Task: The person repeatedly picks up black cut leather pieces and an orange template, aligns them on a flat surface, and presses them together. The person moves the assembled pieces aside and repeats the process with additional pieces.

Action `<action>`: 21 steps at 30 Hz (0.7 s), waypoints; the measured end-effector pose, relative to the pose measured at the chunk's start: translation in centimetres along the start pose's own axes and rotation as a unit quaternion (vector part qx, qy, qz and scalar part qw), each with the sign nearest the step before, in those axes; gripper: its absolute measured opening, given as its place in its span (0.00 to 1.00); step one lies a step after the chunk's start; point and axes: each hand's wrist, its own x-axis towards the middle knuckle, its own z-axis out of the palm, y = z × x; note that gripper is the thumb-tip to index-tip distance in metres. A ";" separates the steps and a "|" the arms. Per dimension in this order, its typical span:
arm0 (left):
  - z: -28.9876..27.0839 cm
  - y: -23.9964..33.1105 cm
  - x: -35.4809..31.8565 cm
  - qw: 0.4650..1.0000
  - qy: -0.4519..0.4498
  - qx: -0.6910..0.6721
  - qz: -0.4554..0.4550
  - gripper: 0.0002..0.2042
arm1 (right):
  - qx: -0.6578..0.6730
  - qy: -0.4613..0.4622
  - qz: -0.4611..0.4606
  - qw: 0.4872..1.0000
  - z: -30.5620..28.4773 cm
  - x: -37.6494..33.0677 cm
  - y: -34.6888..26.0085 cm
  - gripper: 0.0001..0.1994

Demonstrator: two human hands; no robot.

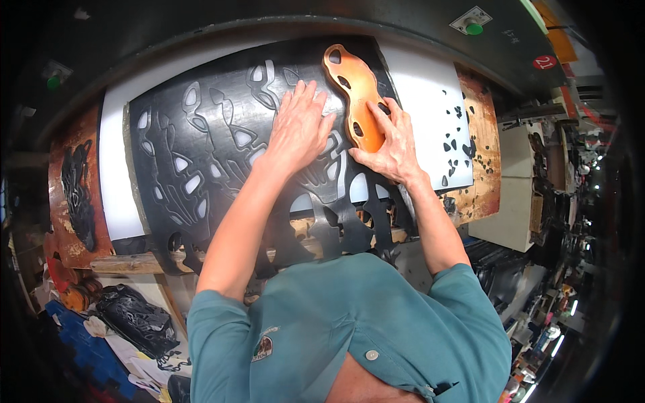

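A black sheet [168, 97] of rubber or leather lies in front of me, with cut outlines and holes over much of it. Flat on its middle rests my left hand [300, 127], fingers stretched out and holding nothing. To its right, an orange wavy cutting die [361, 80] with several oval holes sits on the sheet's right part. My right hand [391, 148] grips the die's near end, thumb at the lower edge and fingers over its top and right side. The die's underside is hidden.
A white board [420, 80] lies under the sheet, with small black scraps [453, 144] at its right. Beyond is a dark machine beam [269, 15] with a green button [474, 29]. Black strips [79, 195] lie at left; a black bundle [138, 319] sits lower left.
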 end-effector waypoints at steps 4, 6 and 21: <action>2.5 -1.0 -1.1 0.999 -0.007 0.049 0.004 0.27 | 0.140 -0.022 0.018 0.990 -1.6 0.7 1.3 0.50; 2.7 -1.1 -1.6 0.999 0.015 0.043 0.010 0.27 | 0.307 -0.043 0.052 0.949 -3.2 1.1 2.7 0.50; 3.9 7.8 0.0 0.991 -0.135 0.007 0.015 0.39 | 0.723 0.001 0.094 0.685 -4.7 0.2 5.4 0.46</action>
